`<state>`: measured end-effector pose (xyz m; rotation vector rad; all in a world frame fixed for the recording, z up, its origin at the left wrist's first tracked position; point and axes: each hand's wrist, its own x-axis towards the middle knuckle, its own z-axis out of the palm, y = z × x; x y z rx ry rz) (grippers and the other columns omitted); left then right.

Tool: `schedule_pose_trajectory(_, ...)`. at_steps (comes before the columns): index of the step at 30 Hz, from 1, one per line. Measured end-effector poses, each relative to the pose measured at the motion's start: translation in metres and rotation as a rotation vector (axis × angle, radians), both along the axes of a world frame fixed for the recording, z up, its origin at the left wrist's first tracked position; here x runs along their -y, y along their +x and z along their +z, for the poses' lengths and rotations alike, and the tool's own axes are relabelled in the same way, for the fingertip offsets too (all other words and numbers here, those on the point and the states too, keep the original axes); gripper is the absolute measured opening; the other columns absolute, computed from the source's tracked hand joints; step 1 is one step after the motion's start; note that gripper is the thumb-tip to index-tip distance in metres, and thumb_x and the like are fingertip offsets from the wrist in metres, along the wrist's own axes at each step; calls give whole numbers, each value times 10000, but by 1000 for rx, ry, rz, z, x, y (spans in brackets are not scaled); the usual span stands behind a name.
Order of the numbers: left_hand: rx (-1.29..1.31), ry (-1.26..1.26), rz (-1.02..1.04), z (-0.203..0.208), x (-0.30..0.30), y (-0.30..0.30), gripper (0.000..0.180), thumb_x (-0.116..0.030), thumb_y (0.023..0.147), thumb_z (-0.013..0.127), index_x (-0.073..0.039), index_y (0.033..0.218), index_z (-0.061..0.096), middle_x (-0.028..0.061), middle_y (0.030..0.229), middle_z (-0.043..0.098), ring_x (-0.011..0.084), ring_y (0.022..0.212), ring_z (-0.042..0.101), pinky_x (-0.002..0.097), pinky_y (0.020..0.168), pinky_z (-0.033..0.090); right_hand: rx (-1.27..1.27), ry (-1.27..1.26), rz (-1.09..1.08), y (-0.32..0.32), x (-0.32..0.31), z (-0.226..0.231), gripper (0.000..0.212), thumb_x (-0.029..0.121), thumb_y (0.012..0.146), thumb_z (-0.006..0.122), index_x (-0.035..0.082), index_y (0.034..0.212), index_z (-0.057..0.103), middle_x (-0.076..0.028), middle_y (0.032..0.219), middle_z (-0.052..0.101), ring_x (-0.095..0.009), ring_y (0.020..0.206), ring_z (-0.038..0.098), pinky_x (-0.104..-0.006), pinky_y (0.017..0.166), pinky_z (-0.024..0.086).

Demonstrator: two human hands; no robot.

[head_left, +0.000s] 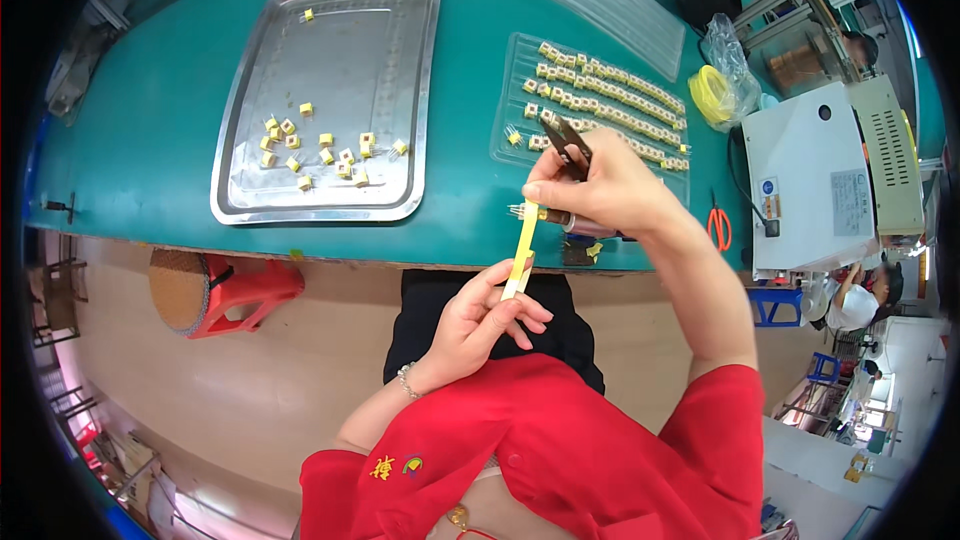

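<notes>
Your right hand [612, 180] held tweezers [570, 150] and tape [526, 237], left hand [472, 320] its bottom, maybe straightening it; next move likely needed care.

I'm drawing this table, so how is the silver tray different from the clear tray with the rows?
The silver tray is shiny metal, but the clear tray is see-through. The silver tray looks bigger here than the clear tray. Small yellow parts lie scattered in the silver tray; the clear tray has them in rows. Both trays lie on the green table.
</notes>
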<state>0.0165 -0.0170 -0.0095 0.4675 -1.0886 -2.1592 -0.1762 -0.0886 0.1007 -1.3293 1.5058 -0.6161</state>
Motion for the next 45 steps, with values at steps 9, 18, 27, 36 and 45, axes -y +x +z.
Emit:
schedule_pose_trajectory(9,-49,9,36,-4,-3,-2,391,-57,944,383,40,1313,295,187,926,625,183,795,628,243,634,526,172,279,34,-10,16,-8,140,106,657,727,-4,698,650,-30,615,601,-86,550,530,-222,510,393)
schedule_pose_trajectory(18,-36,-43,96,0,-8,2,379,-67,946,388,39,1302,316,177,911,631,169,766,624,225,627,505,-140,-453,-224,-51,-20,-13,166,136,839,601,-18,868,658,-7,715,606,-54,642,503,-219,600,418)
schedule_pose_trajectory(27,41,-128,210,-1,-12,-7,372,-87,965,331,-32,1332,346,88,708,581,21,477,315,151,446,249,46,-248,-438,-85,-144,-73,161,109,886,537,-22,885,630,-6,704,547,-45,579,416,-189,524,312)
schedule_pose_trajectory(36,108,-120,349,-8,-19,-22,406,-149,972,366,-35,1358,313,12,666,500,22,520,365,160,477,296,77,-427,-499,-66,-168,-52,159,80,827,614,-43,926,631,-25,748,528,-67,636,477,-192,520,313)
schedule_pose_trajectory(45,172,-189,401,-7,-13,-30,458,-112,964,372,-32,1397,245,-21,685,444,41,562,393,175,512,338,227,-764,-667,-91,-111,-36,119,-2,790,628,-17,908,635,-36,795,591,-81,650,532,-189,554,385)
